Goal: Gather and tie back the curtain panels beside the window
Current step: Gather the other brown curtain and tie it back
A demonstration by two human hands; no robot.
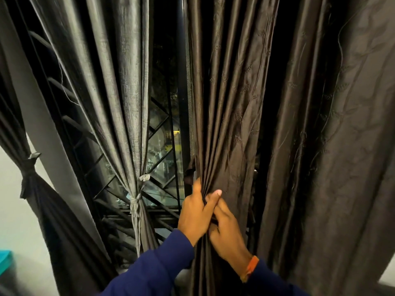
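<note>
A: Because the brown panel (226,107) is wide, both hands squeeze it at one place, yes?

B: Yes. The left hand (195,212) wraps its fingers around the left edge of the bunch, and its thumb presses on the front folds. The right hand (226,231) grips the same bunch just below and to the right, touching the left hand. So both hands are closed on the cloth.

A: And why at this height?

B: I think it is to match the grey panel (128,103), to the left of the grip. Its tie (136,201) sits at nearly the same level, and a black panel (30,167) further left is also tied.

A: Is there a tie for the brown one?

B: I cannot see any. Something small and pale shows just above the left hand, but I cannot tell what it is.

A: And the cloth to the right of the grip?

B: A second brown panel (342,146) hangs loose there, not gathered. Behind the grip, the window grille (162,133) shows in the gap.
</note>
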